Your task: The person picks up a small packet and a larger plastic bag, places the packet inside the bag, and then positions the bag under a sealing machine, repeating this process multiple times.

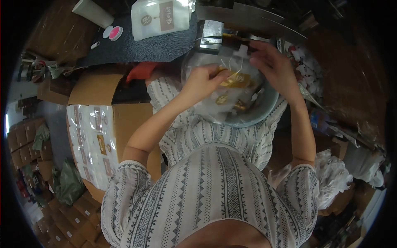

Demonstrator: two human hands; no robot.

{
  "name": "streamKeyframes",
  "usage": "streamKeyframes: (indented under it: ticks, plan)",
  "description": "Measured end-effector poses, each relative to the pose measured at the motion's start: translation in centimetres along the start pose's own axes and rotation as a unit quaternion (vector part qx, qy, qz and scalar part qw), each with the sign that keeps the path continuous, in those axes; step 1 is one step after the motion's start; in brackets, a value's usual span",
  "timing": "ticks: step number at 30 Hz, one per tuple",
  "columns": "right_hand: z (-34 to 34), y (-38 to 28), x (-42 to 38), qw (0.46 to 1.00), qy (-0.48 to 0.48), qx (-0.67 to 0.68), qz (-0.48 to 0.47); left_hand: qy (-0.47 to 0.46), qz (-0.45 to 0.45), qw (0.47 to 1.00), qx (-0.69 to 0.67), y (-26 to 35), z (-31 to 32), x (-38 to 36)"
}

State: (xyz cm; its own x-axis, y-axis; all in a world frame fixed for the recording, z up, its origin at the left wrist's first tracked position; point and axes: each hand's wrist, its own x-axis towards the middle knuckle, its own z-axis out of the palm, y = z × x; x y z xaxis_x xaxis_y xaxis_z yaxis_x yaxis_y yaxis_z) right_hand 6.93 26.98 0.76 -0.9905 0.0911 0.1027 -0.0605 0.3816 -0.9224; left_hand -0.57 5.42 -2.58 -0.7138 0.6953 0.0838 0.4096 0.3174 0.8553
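A blue-grey basin (pixel 252 120) rests on my lap, holding several translucent plastic bags with gold labels. My left hand (pixel 203 82) is over the basin's left side, its thumb and fingers closed on the upper edge of a clear bag with a gold label (pixel 237 80). Thin white strands and a small white tab (pixel 242 51) stand out above that bag. My right hand (pixel 273 65) hovers at the basin's far right side, fingers curved and apart from the thumb, nothing visible between them. Motion blur softens the bags' outlines.
To my left, an open cardboard box (pixel 132 124) contains rows of white packs (pixel 93 140). A grey fuzzy mat (pixel 165 43) beyond it carries a white labelled pouch (pixel 142 20), beside a round pink container (pixel 115 34) and a pale cup (pixel 93 13). Crumpled clear plastic (pixel 333 177) lies at right.
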Motion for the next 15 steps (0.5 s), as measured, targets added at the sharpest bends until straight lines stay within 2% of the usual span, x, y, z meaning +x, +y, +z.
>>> streamKeyframes:
  ticks: [2, 3, 5, 9, 11, 12, 13, 14, 15]
  plan:
    - [-1.0, 0.8, -0.2, 0.991, 0.106, -0.074, -0.015, -0.057, -0.163, 0.972, -0.159, 0.0, 0.0, 2.6]
    - [-1.5, 0.6, -0.6, 0.991, 0.106, -0.075, -0.014, -0.058, -0.163, 0.972, -0.16, 0.2, 0.2, 3.6]
    - [-2.7, -0.6, -2.0, 0.991, 0.084, -0.104, 0.013, -0.014, -0.242, 0.91, -0.337, 0.6, 0.8, 5.0]
    - [-5.0, -0.3, -4.9, 0.987, 0.122, -0.088, 0.064, -0.039, -0.252, 0.906, -0.337, -0.8, 0.8, 5.0]
    - [-6.5, -0.1, -6.1, 0.957, 0.166, -0.23, 0.053, -0.071, -0.178, 0.953, -0.235, -2.1, -0.4, 4.7]
    - [-7.5, 0.1, -6.8, 0.957, 0.168, -0.232, 0.052, -0.098, -0.165, 0.962, -0.195, -1.3, -2.8, 5.1]
    - [-8.5, 0.5, -7.6, 0.922, 0.184, -0.315, 0.129, -0.126, -0.152, 0.968, -0.155, -0.7, -5.7, 5.3]
    - [-9.0, 0.7, -8.0, 0.874, 0.198, -0.393, 0.205, -0.05, -0.134, 0.986, -0.089, -3.0, -8.2, 6.9]
    - [-9.1, 1.1, -8.0, 0.873, 0.2, -0.393, 0.207, 0.028, -0.117, 0.992, -0.023, -5.8, -10.5, 9.4]
